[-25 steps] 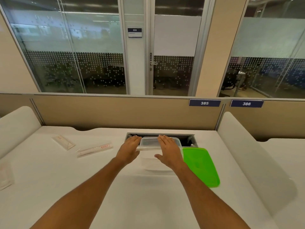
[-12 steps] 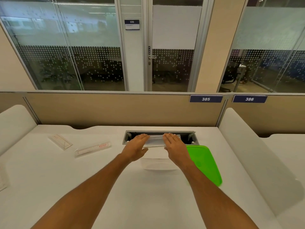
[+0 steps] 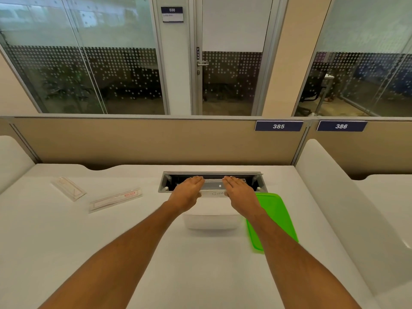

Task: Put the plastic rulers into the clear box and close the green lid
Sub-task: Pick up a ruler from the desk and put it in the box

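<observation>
clear box (image 3: pixel 211 221) open, green lid (image 3: pixel 273 219) beside

Glossy green plastic lid (image 3: pixel 276 216) on smooth matt white desk (image 3: pixel 66 241)

Partition plates (image 3: pixel 279 126) read 385 and 386, the door sign (image 3: pixel 172 14) 030, the door handle label (image 3: pixel 197 53) PUSH.

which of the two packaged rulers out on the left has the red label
The nearer, longer packaged ruler, closer to the left hand, shows a red label. The far packaged ruler shows none.
</observation>
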